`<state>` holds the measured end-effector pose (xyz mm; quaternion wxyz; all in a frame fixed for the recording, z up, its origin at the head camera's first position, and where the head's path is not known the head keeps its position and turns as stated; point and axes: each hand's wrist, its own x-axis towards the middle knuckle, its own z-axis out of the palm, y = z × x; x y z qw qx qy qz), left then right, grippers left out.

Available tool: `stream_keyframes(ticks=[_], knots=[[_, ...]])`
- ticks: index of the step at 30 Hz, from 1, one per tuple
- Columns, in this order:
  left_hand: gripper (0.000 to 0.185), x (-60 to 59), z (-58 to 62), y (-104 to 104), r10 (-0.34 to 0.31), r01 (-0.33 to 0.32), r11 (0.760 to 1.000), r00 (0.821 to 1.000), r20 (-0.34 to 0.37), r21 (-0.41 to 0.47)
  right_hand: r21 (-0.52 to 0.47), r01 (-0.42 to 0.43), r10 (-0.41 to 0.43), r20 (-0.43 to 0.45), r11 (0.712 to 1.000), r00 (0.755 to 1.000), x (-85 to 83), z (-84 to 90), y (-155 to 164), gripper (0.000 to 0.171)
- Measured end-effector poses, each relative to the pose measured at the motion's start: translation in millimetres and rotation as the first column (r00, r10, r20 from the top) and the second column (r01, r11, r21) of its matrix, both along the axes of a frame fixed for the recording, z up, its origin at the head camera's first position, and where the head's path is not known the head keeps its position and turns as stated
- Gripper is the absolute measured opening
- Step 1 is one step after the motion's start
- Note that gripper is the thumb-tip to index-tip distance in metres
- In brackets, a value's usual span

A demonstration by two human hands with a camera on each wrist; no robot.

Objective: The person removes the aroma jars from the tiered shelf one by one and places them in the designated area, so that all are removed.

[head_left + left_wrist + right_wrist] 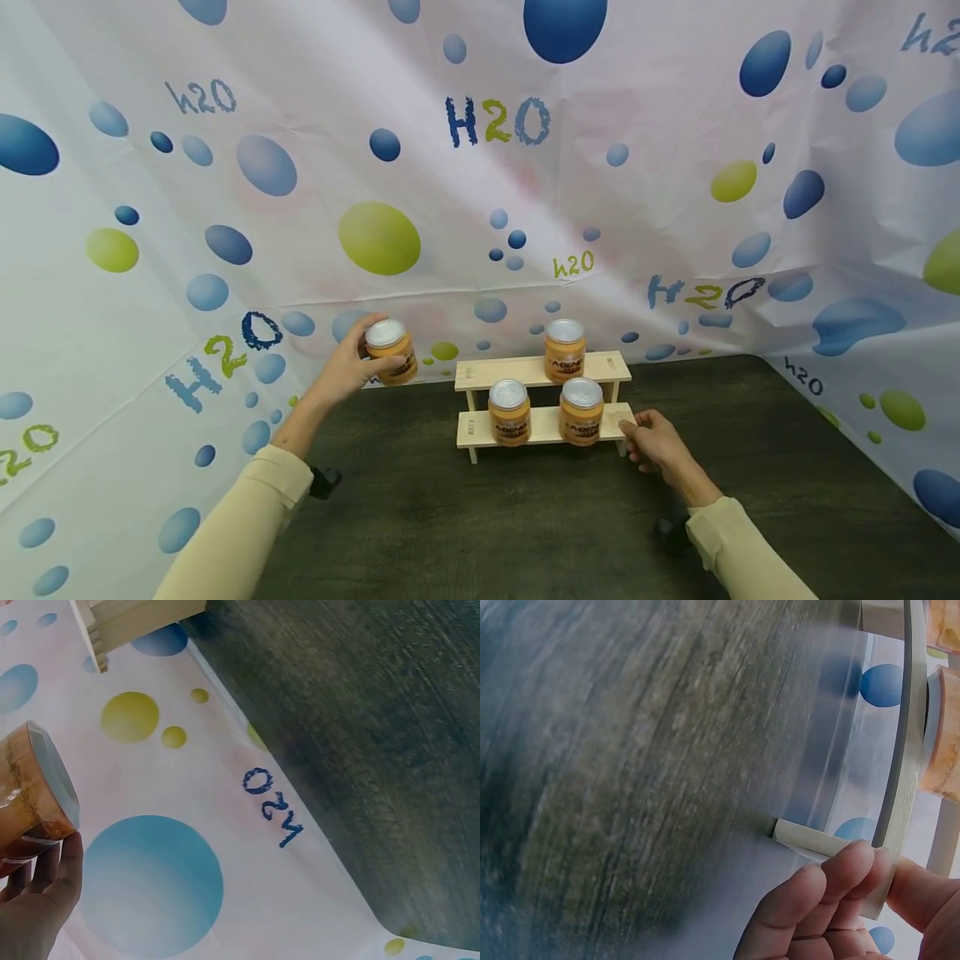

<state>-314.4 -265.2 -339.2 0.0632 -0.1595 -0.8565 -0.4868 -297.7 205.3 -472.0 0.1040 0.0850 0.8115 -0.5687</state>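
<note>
My left hand grips an orange jar with a silver lid in the air, left of a two-step wooden rack. The left wrist view shows the same jar resting above my fingers. Three more orange jars stand on the rack: one on the upper step, two on the lower step. My right hand pinches the right end of the lower step. In the right wrist view my fingertips press that shelf edge.
The rack stands at the back of a dark wood-grain table. A white backdrop printed with blue and green bubbles closes in the back and both sides. A corner of the rack shows in the left wrist view.
</note>
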Motion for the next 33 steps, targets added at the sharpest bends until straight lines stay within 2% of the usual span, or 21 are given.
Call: stream_keyframes(ticks=[16, 23, 33], knots=[[0.079, -3.9, -26.6, -3, 0.015, -0.016, 1.000, 0.999, 0.048, 0.019, 0.008, 0.007, -0.007, -0.004, 1.000, 1.000, -1.9, -1.8, 0, 0.033], [0.078, -6.8, -38.7, -5, 0.022, -0.022, 1.000, 0.999, 0.043, 0.012, 0.015, 0.003, -0.002, -0.007, 1.000, 1.000, -2.6, -2.3, 0, 0.034], [0.081, -10.1, -46.3, -5, 0.016, -0.017, 1.000, 0.999, 0.047, 0.010, 0.021, 0.007, -0.007, -0.008, 1.000, 1.000, -1.9, -2.6, 0, 0.034]])
